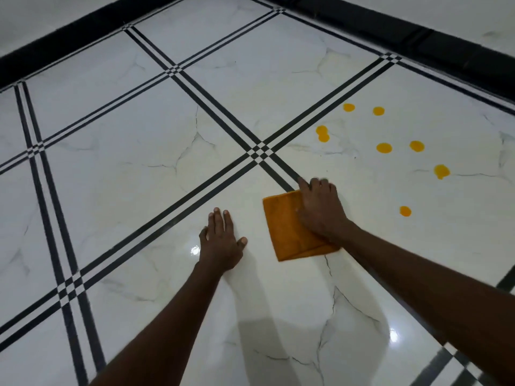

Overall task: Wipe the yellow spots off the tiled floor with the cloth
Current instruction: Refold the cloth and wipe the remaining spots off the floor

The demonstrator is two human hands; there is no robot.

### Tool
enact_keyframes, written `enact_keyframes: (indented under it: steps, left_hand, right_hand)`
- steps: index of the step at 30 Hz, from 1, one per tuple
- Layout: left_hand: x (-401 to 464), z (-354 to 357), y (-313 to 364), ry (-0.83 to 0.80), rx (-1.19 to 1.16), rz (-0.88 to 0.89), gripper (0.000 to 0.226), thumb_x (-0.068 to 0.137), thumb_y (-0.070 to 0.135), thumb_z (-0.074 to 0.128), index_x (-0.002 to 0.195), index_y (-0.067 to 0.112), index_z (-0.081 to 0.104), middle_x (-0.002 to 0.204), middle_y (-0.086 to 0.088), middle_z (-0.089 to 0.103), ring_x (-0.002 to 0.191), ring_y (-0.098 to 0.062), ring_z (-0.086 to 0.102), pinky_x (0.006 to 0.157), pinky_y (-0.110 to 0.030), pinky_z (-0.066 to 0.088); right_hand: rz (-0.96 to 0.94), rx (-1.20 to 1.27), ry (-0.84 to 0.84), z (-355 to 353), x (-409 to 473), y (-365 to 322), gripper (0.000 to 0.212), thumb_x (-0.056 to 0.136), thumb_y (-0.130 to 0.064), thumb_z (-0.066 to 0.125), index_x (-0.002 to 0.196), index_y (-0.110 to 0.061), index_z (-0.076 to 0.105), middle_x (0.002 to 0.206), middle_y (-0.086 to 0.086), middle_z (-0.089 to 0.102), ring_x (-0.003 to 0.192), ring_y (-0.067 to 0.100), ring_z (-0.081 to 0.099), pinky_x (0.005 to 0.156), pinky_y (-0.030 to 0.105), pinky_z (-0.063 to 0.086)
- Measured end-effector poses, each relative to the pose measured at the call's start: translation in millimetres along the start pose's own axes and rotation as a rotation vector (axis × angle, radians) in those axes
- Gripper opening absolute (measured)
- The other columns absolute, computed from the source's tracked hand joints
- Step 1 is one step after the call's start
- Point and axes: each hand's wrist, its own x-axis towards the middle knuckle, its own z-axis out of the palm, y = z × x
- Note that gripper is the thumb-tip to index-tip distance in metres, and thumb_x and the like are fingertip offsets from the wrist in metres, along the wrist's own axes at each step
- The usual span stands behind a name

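- Currently, the step in hand appears to be the approach: the cloth (289, 227) lies folded flat on the tiled floor (117, 174), and none of the yellow spots looks wiped yet.
- Right hand (320, 210): palm down on the right part of the cloth, fingers spread and fairly straight, pressing it against the floor. The fingertips reach past the far edge of the cloth. Nothing is pinched or curled round.
- Left hand (221, 240): flat on bare tile just left of the cloth, fingers straight and relaxed, thumb out to the side. It holds nothing and seems to serve as a support.
- Yellow spots (384, 147): seven marks are visible on the tile ahead and to the right of the cloth. The nearest one (405, 211) sits to the right of the right hand, apart from it. The farthest pair lies near the striped joint.
- Cloth position: on the near tile beside the crossing of black joint lines (260, 151), not touching any spot.
- Next move, as a judgement: slide the pressed cloth to the right, over the nearest spot, keeping the palm flat so the fold does not ride up. Then work outward to the farther marks.
- Risk, as a judgement: a single pass may smear the yellow instead of lifting it.
- Brands, labels, writing: none can be read on the cloth or the floor.
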Motion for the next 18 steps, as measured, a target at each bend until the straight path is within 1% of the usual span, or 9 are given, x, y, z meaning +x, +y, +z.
enact_keyframes:
  steps: [2, 5, 7, 9, 10, 12, 15, 17, 18]
  left_hand:
    - [-0.5, -4.0, 0.2, -0.027, -0.012, -0.002, 0.087, 0.100, 0.054, 0.036, 0.157, 0.009, -0.012, 0.165, -0.016, -0.016, 0.153, -0.031, -0.013, 0.122, -0.048, 0.007]
    - [-0.5, -10.0, -1.6, -0.057, -0.036, 0.006, 0.089, 0.100, 0.055, 0.039, 0.157, 0.010, -0.012, 0.165, -0.015, -0.018, 0.153, -0.030, -0.014, 0.122, -0.048, 0.007]
    - [-0.6, -11.4, -2.2, -0.070, -0.046, 0.008, 0.091, 0.099, 0.054, 0.041, 0.157, 0.010, -0.012, 0.165, -0.015, -0.018, 0.153, -0.030, -0.014, 0.122, -0.049, 0.007]
    - [-0.3, -11.8, -3.3, -0.068, -0.049, 0.013, 0.092, 0.099, 0.054, 0.043, 0.157, 0.010, -0.011, 0.165, -0.014, -0.017, 0.153, -0.029, -0.013, 0.122, -0.048, 0.009]
    - [-0.4, -11.2, -4.6, -0.063, -0.050, 0.014, 0.092, 0.098, 0.055, 0.043, 0.157, 0.010, -0.011, 0.165, -0.014, -0.017, 0.154, -0.028, -0.013, 0.122, -0.047, 0.009]
    - [-0.2, -8.4, -6.2, -0.057, -0.054, 0.016, 0.092, 0.098, 0.055, 0.043, 0.158, 0.011, -0.012, 0.165, -0.013, -0.018, 0.154, -0.027, -0.014, 0.122, -0.046, 0.008]
    - [-0.5, -3.0, -6.1, -0.045, -0.053, 0.013, 0.090, 0.099, 0.055, 0.040, 0.157, 0.012, -0.013, 0.165, -0.012, -0.020, 0.153, -0.026, -0.016, 0.122, -0.045, 0.006]
    - [-1.1, -1.3, -5.1, -0.032, -0.044, 0.007, 0.089, 0.099, 0.054, 0.039, 0.157, 0.012, -0.014, 0.165, -0.013, -0.021, 0.153, -0.026, -0.017, 0.122, -0.046, 0.005]
    - [-1.1, -0.8, -4.6, -0.027, -0.041, 0.004, 0.088, 0.100, 0.053, 0.038, 0.157, 0.012, -0.015, 0.165, -0.013, -0.021, 0.153, -0.027, -0.017, 0.122, -0.046, 0.005]
  right_hand:
    - [-0.059, 0.041, -0.046, -0.8, -3.6, 6.2, 0.040, 0.097, -0.031, 0.056, 0.131, -0.009, 0.054, 0.125, 0.016, 0.062, 0.116, 0.034, 0.058, 0.098, 0.045, 0.047]
    - [0.025, 0.307, -0.115, -14.9, -6.4, 12.1, 0.016, 0.090, -0.023, 0.067, 0.099, -0.010, 0.064, 0.091, 0.008, 0.067, 0.093, 0.030, 0.067, 0.076, 0.037, 0.053]
    - [0.095, 0.456, -0.189, -35.7, -4.0, 17.8, 0.015, 0.086, -0.018, 0.072, 0.097, -0.008, 0.068, 0.091, 0.009, 0.066, 0.091, 0.029, 0.066, 0.075, 0.034, 0.050]
    - [0.108, 0.578, -0.203, -63.4, -3.5, 26.3, 0.014, 0.085, -0.014, 0.072, 0.094, -0.003, 0.069, 0.091, 0.014, 0.064, 0.092, 0.030, 0.064, 0.080, 0.040, 0.051]
    - [0.088, 0.621, -0.179, -78.5, -4.1, 29.9, 0.016, 0.084, -0.016, 0.071, 0.089, -0.002, 0.068, 0.088, 0.015, 0.065, 0.090, 0.032, 0.065, 0.080, 0.041, 0.053]
    - [0.040, 0.645, -0.068, -108.1, -6.0, 34.6, 0.025, 0.077, -0.030, 0.063, 0.086, -0.007, 0.067, 0.078, 0.011, 0.065, 0.080, 0.030, 0.064, 0.071, 0.036, 0.050]
    - [-0.066, 0.553, 0.132, -136.5, -4.7, 35.8, 0.033, 0.077, -0.034, 0.052, 0.094, -0.010, 0.066, 0.067, 0.003, 0.059, 0.063, 0.020, 0.057, 0.058, 0.026, 0.040]
    - [-0.138, 0.400, 0.168, -137.5, -5.2, 25.7, 0.022, 0.086, -0.030, 0.055, 0.098, -0.014, 0.064, 0.067, -0.002, 0.055, 0.066, 0.027, 0.058, 0.059, 0.030, 0.039]
    - [-0.160, 0.319, 0.142, -129.5, -8.5, 17.7, 0.017, 0.088, -0.024, 0.058, 0.102, -0.017, 0.064, 0.072, -0.004, 0.055, 0.074, 0.028, 0.059, 0.062, 0.030, 0.039]
